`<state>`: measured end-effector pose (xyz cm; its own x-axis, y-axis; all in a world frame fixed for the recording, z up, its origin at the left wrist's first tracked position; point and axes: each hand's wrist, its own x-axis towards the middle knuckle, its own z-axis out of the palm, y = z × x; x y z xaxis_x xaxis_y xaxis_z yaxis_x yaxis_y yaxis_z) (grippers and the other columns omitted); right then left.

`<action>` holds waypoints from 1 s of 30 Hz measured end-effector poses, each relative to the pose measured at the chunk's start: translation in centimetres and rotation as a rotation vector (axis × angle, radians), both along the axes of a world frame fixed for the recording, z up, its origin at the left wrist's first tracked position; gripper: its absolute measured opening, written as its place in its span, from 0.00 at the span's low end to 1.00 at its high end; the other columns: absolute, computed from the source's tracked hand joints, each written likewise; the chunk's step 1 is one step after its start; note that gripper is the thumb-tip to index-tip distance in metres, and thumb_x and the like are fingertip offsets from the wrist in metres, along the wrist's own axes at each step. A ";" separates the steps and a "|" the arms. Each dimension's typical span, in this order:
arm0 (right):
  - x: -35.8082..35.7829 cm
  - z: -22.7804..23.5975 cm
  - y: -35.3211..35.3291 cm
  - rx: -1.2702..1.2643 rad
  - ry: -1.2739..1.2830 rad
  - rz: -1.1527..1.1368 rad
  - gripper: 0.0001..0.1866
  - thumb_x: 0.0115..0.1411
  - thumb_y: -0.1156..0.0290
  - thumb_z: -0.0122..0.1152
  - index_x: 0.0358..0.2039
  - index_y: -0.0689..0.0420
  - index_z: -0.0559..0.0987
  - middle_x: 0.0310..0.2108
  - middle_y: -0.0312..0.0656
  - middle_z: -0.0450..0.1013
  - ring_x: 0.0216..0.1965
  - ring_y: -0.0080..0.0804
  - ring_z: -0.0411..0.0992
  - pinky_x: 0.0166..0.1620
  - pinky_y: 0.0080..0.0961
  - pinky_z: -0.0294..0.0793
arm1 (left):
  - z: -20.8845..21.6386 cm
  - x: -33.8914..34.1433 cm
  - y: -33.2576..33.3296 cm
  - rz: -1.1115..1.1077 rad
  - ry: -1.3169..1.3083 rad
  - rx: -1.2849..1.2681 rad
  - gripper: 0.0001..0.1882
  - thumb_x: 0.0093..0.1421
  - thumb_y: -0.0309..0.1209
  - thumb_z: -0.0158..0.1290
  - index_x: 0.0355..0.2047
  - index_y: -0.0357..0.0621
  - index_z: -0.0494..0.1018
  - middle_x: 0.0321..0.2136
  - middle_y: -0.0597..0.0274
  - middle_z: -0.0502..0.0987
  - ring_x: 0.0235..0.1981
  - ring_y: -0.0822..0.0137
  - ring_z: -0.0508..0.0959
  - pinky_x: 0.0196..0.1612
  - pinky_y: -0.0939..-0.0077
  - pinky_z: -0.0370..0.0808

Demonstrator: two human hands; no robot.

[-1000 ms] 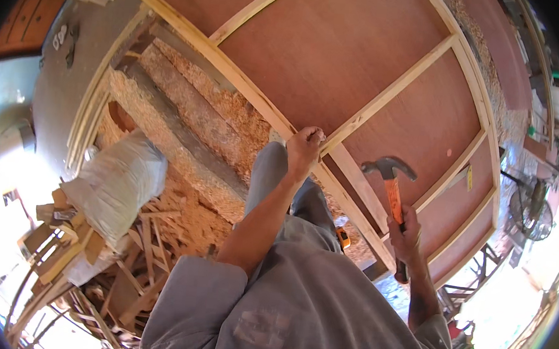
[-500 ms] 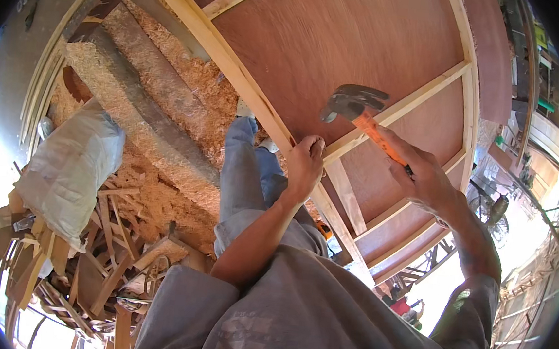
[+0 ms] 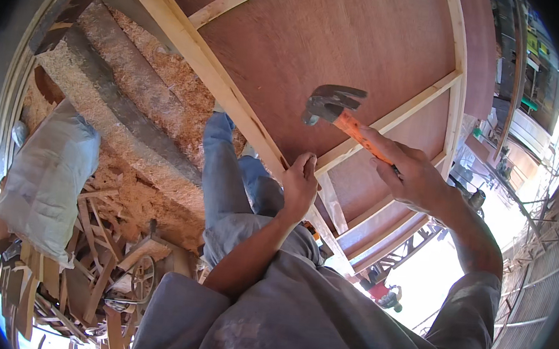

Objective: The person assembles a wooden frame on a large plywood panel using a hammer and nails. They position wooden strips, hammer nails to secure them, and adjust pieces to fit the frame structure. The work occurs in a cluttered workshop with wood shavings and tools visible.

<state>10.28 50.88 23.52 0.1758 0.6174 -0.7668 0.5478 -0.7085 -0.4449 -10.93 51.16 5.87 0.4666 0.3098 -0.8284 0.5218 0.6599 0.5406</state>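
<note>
A claw hammer [image 3: 354,126] with a dark head and an orange handle is gripped in my right hand [image 3: 417,179]. Its head hangs over the reddish plywood panel [image 3: 362,43], to the upper right of my other hand. My left hand [image 3: 299,188] is closed in a pinch at the long pale wooden rail [image 3: 223,91], close to where a cross batten [image 3: 389,121] meets it. Whatever lies between those fingertips is too small or hidden to make out. More pale battens frame the plywood.
Rough timber slabs [image 3: 119,90] lie among sawdust [image 3: 162,77] to the left. Beside them sit a whitish sack [image 3: 49,176] and a heap of wood offcuts [image 3: 98,272]. A person in red [image 3: 380,293] is visible beyond the panel, lower right.
The view has shifted, so the panel, timber and sack appear farther left. The hammer stays raised in my right hand, and my left hand keeps its pinch at the rail.
</note>
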 end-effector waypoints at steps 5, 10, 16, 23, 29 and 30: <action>0.5 -1.0 0.3 -0.006 0.039 0.004 0.35 0.65 0.79 0.54 0.72 0.50 0.59 0.50 0.62 0.75 0.47 0.54 0.78 0.50 0.42 0.79 | 0.6 -0.5 -0.3 0.040 0.027 0.020 0.10 0.70 0.29 0.52 0.45 0.36 0.78 0.28 0.52 0.82 0.18 0.66 0.81 0.20 0.72 0.76; 0.9 -1.9 0.1 0.019 0.035 0.093 0.34 0.65 0.78 0.56 0.71 0.52 0.60 0.45 0.60 0.77 0.43 0.54 0.79 0.47 0.42 0.79 | 0.2 -0.4 -0.8 0.035 0.011 0.075 0.11 0.70 0.29 0.51 0.45 0.34 0.78 0.31 0.53 0.81 0.17 0.69 0.79 0.19 0.73 0.75; 1.5 -3.3 -0.7 0.085 0.106 0.072 0.33 0.66 0.77 0.57 0.70 0.52 0.61 0.44 0.60 0.77 0.40 0.49 0.80 0.45 0.37 0.80 | -0.1 -0.2 -1.2 -0.009 0.068 0.085 0.13 0.71 0.30 0.50 0.46 0.33 0.77 0.33 0.54 0.82 0.18 0.70 0.79 0.20 0.74 0.76; 2.6 -3.4 1.3 0.035 0.213 0.020 0.32 0.67 0.78 0.54 0.71 0.53 0.61 0.40 0.53 0.78 0.28 0.28 0.74 0.36 0.26 0.74 | -1.2 -0.3 -2.8 0.047 0.085 0.263 0.10 0.70 0.28 0.51 0.43 0.34 0.78 0.28 0.42 0.81 0.27 0.51 0.84 0.30 0.63 0.77; 3.7 -2.0 3.9 -0.139 0.206 -0.033 0.30 0.68 0.76 0.52 0.70 0.54 0.62 0.31 0.49 0.75 0.24 0.26 0.71 0.33 0.26 0.71 | -0.8 0.2 -2.1 0.024 0.131 0.164 0.09 0.68 0.28 0.53 0.42 0.35 0.78 0.30 0.40 0.81 0.31 0.46 0.83 0.32 0.62 0.76; 3.5 -2.2 3.8 -0.135 0.211 -0.046 0.29 0.69 0.76 0.52 0.70 0.55 0.62 0.33 0.52 0.76 0.24 0.29 0.72 0.34 0.28 0.72 | -0.8 0.1 -2.3 0.028 0.135 0.164 0.09 0.68 0.28 0.53 0.42 0.35 0.78 0.29 0.40 0.81 0.30 0.46 0.83 0.32 0.62 0.76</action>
